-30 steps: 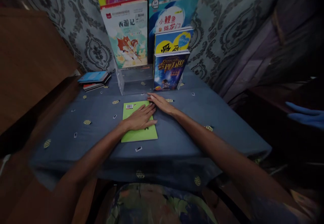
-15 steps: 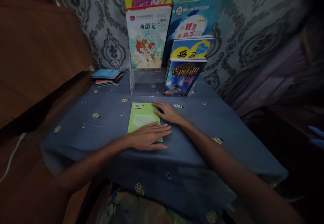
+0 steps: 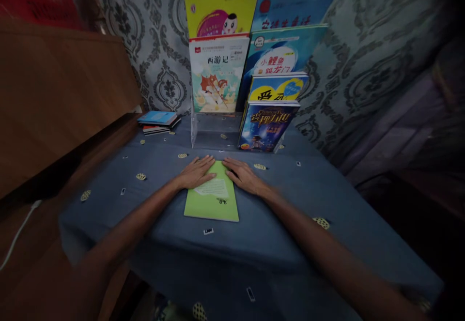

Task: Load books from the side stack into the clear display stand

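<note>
- Flat on the blue-grey tablecloth [image 3: 109,214], the green book [image 3: 212,206] is laid, its lower part left uncovered on the near side of both hands!
- Over on the left, the book's upper left part and left edge are covered by the left hand [image 3: 198,172], palm down, its fingers pointed toward the far end of the book.
- On the right, the upper right edge is met by the right hand [image 3: 244,175], its fingertips and thumb placed at that margin, most of the palm set outside the book.
- Both hands are opened out and kept flat, apart from each other, with a strip of green cover framed between them; the book is not clamped by either one. How firmly it is pressed cannot be told.
- Between the hands and below, a pale text panel is partly exposed, with a small dark print seen nearer the bottom edge.
- Just beyond the fingertips, a clear stand [image 3: 214,139] is set, and by it the dark blue book [image 3: 267,127] is propped upright at front right, the white-covered book [image 3: 218,76] at left.
- Farther left, a small stack of books [image 3: 159,117] is laid flat, well apart from the hands.
</note>
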Tool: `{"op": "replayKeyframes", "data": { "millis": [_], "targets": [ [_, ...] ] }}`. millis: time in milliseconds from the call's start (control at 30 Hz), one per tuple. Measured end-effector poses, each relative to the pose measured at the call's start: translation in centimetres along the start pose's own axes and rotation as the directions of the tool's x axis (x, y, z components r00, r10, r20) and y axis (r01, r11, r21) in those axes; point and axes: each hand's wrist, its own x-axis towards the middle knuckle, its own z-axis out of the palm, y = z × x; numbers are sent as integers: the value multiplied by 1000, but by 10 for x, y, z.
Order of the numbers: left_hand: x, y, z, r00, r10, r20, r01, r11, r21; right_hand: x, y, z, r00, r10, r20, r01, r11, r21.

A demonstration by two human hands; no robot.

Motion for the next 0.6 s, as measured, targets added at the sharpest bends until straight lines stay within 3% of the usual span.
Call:
{"op": "replayKeyframes", "data": {
  "millis": [267, 433, 600],
  "targets": [
    [13, -5, 1, 996, -55, -72, 52, 998, -47, -6, -16, -1, 997, -73, 29, 75, 994, -77],
    [12, -12, 5, 989, -63, -133, 51, 994, -95, -19, -37, 2, 992, -109, 57, 110, 994, -14],
    [15, -18, 10, 981, -70, -181, 49, 991, -121, -54, -74, -2, 981, -171, 95, 160, 981, 108]
  ]
}}
